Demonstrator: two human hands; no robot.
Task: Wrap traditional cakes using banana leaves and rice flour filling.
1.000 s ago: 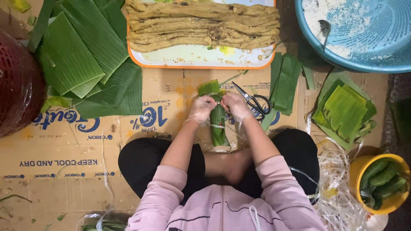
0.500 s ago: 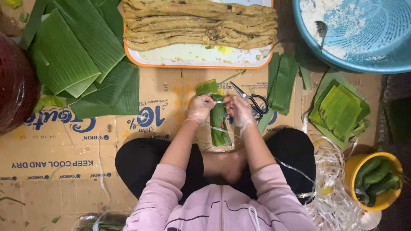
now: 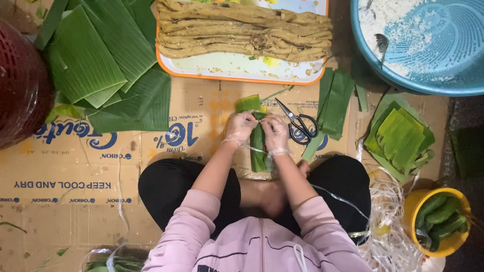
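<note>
Both our gloved hands, left hand and right hand, grip the leaf-wrapped roll over the cardboard floor, apparently tying it with clear string. Finished rolls fill the yellow bucket; filling remains on the orange tray.

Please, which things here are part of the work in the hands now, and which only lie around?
In use:
left hand
right hand
leaf-wrapped roll
clear string

Lying about:
scissors
orange tray
banana leaves
blue basket
yellow bowl
cardboard
</note>
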